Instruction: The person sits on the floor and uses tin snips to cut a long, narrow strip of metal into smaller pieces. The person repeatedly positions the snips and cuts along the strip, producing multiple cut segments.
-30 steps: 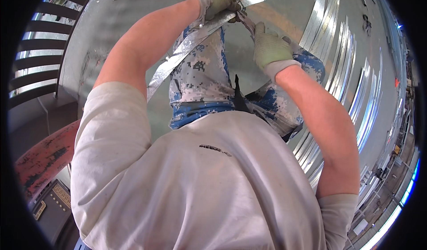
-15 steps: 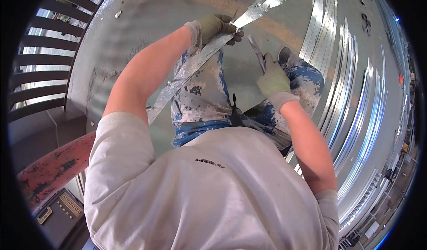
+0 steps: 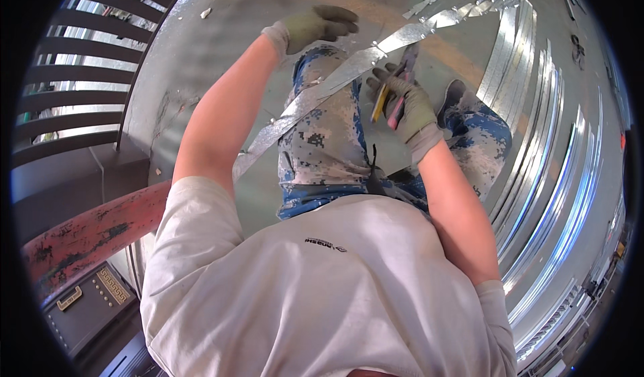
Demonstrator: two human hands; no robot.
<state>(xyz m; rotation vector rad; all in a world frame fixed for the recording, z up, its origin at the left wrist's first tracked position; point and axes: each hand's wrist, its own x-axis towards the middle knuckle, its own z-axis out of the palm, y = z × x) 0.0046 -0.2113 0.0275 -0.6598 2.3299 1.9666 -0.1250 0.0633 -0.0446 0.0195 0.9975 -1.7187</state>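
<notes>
Running metal strip (image 3: 349, 75) btwn left hand (image 3: 312, 27), right hand (image 3: 406, 105) w/ snips (image 3: 396, 92)

Left hand (image 3: 314, 27) and right hand (image 3: 409, 107): grey-green gloves. Snips (image 3: 392, 95): yellow and pink-red handles. Metal strip (image 3: 335, 82): bright silver. Trousers (image 3: 322, 142): blue and off-white digital camouflage. Shirt (image 3: 322, 290): pale cream. Rail (image 3: 87, 233): red, paint chipped dark. Stacked strips (image 3: 550, 196): silver with blue reflections.
</notes>
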